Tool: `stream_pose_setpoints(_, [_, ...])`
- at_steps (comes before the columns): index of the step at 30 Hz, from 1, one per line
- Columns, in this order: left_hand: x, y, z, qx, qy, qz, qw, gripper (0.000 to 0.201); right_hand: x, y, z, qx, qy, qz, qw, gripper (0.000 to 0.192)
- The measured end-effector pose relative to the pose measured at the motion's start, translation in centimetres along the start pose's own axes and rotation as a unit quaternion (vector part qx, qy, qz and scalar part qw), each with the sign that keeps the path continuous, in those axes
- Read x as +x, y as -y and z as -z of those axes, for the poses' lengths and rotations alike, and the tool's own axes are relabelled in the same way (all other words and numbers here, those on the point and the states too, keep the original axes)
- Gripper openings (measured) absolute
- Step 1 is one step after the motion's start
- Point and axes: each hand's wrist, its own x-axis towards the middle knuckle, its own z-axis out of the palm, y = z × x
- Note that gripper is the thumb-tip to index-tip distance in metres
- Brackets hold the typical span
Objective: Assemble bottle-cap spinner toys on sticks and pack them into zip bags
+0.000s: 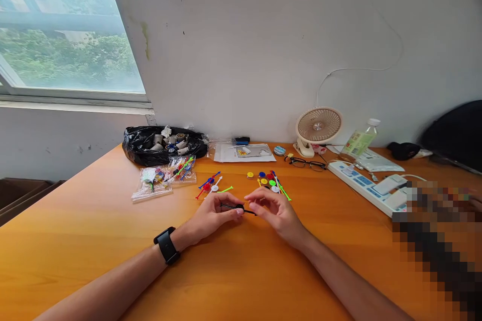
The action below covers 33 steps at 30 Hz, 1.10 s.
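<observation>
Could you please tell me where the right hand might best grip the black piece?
Probably by the slim right end of the black piece, from the right: that end juts past the left hand towards the right hand, so thumb and fingertip could pinch it. Its round middle seems less handy, as the left hand holds it there.

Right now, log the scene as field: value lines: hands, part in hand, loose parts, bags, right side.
left hand: left hand pinching the part; black watch on wrist
part: thin black piece with a round hub
right hand: right hand by the part's other end; contact unclear
loose parts: coloured arrows and discs in two groups, left group, right group
bags: two clear bags of small parts; black plastic bag behind
right side: fan, bottle, glasses, power strip
surface: wooden table
</observation>
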Motion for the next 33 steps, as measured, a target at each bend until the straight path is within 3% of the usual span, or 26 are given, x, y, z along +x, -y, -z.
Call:
stream_pose_setpoints(2, [0.0,0.0,0.1,0.03,-0.018,0.0,0.999,0.04,0.3,-0.4,0.9,-0.023,-0.052,-0.021,0.998,0.027])
stream_pose_setpoints(5, [0.1,0.1,0.4,0.074,-0.03,-0.012,0.997,0.041,0.6,-1.3,2.4,-0.181,-0.098,0.001,0.979,0.025])
stream_pose_setpoints(9, [0.2,0.5,0.8,0.114,-0.02,-0.03,0.993,0.038,0.6,-2.5,3.3,-0.37,-0.053,0.036,0.927,0.018])
stream_pose_setpoints(12, [0.1,0.5,0.8,0.18,-0.021,-0.061,0.982,0.033,0.7,-2.7,2.9,-0.434,-0.015,0.045,0.899,0.022])
stream_pose_setpoints(15, [-0.3,0.3,0.4,0.286,-0.01,-0.117,0.951,0.023,0.8,-2.5,2.5,-0.473,-0.002,0.055,0.879,0.023])
stream_pose_setpoints(21, [-0.8,-0.3,-0.1,0.469,0.024,-0.244,0.848,0.017,0.9,-2.5,2.3,-0.456,0.006,0.05,0.888,0.021])
stream_pose_setpoints(25, [-0.4,-0.4,0.7,0.547,-0.007,-0.288,0.786,0.015,0.6,-2.3,2.3,-0.402,0.02,0.036,0.915,0.017])
stream_pose_setpoints(30, [0.5,-0.1,2.4,0.579,-0.128,-0.294,0.75,0.019,0.3,-2.2,2.3,-0.366,0.075,0.065,0.925,0.02])
stream_pose_setpoints(33, [0.7,0.0,2.8,0.568,-0.151,-0.309,0.748,0.02,0.3,-2.1,2.3,-0.369,0.096,0.083,0.921,0.023])
